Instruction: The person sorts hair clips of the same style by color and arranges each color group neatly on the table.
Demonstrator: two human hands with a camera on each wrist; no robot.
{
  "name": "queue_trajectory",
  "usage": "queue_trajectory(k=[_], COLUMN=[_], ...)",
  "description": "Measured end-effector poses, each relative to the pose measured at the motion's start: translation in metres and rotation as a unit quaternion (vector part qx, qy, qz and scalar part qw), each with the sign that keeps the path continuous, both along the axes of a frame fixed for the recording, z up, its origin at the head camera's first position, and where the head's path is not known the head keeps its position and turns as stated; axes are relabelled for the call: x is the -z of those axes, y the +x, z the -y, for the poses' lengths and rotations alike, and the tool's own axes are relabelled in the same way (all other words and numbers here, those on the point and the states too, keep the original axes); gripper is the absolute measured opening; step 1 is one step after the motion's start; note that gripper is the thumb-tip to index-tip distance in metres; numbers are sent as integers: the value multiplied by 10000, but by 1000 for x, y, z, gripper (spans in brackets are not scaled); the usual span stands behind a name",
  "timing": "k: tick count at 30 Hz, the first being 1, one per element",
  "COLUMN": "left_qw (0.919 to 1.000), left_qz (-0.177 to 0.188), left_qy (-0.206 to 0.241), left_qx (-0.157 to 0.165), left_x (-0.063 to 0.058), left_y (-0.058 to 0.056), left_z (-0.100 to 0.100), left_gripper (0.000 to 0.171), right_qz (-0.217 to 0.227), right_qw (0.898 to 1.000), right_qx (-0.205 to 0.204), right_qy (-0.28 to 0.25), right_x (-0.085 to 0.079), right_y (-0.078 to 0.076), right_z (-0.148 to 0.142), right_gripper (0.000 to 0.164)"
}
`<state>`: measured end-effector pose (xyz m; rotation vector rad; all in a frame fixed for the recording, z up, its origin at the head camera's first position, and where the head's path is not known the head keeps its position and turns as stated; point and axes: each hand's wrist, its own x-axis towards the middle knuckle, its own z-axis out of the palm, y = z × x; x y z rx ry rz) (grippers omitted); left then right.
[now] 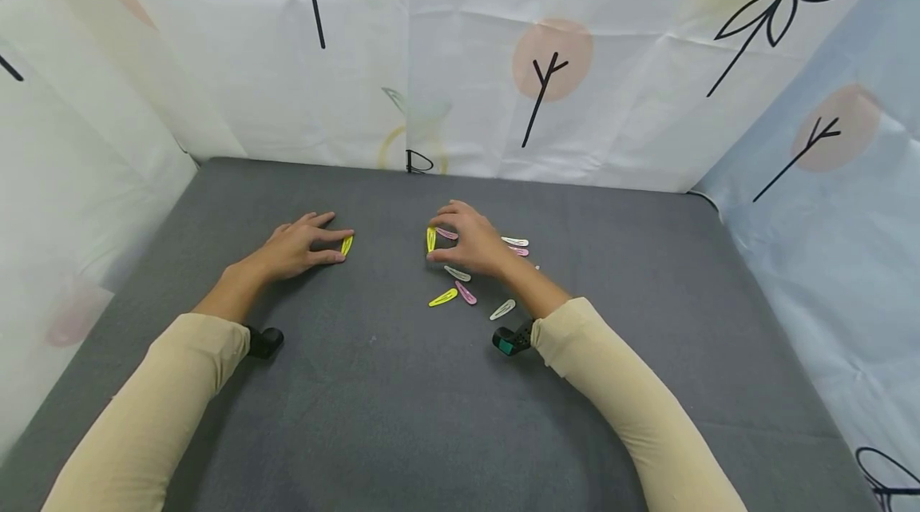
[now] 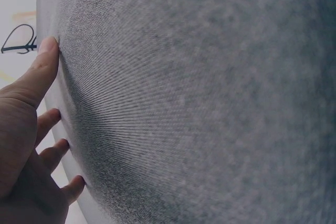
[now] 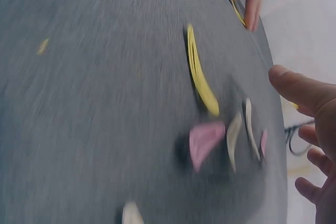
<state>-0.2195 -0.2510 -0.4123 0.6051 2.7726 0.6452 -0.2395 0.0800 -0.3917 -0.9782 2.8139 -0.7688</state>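
At the left of the cluster, my left hand (image 1: 298, 247) pinches a yellow snap hair clip (image 1: 347, 245) between thumb and index finger; the other fingers spread out. My right hand (image 1: 473, 242) holds another yellow hair clip (image 1: 431, 240) by its two ends, thumb at the near end and index finger at the far end. A pink clip (image 1: 447, 233) lies just beside that one, partly behind the hand. In the left wrist view the left thumb (image 2: 42, 72) hides the clip.
On the grey table (image 1: 374, 400), a yellow clip (image 1: 443, 297), a pink clip (image 1: 466, 293) and pale clips (image 1: 502, 309) lie loosely near the right wrist. More pale (image 1: 514, 241) and pink clips (image 1: 519, 252) sit beyond the right hand. A patterned curtain (image 1: 460, 97) borders the table's back.
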Motion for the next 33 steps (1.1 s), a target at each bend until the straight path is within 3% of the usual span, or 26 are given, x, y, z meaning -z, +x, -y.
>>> queue_trajectory(k=[7, 12, 18, 33], left_qw=[10000, 9999, 9999, 10000], left_qz=[1, 40, 28, -8], left_qy=[-50, -114, -163, -79], left_qx=[-13, -23, -34, -31], left_x=[3, 2, 0, 2], left_y=[-2, -2, -1, -1], left_z=[2, 0, -1, -1], left_gripper=[57, 57, 56, 56], right_qz=[550, 699, 621, 449], right_qw=[9984, 9975, 9979, 9976], right_qx=[-27, -84, -44, 501], right_qy=[89, 110, 151, 164], right_x=[5, 11, 18, 28], right_y=[2, 4, 3, 4], right_z=[32, 51, 71, 98], right_gripper=[53, 53, 52, 52])
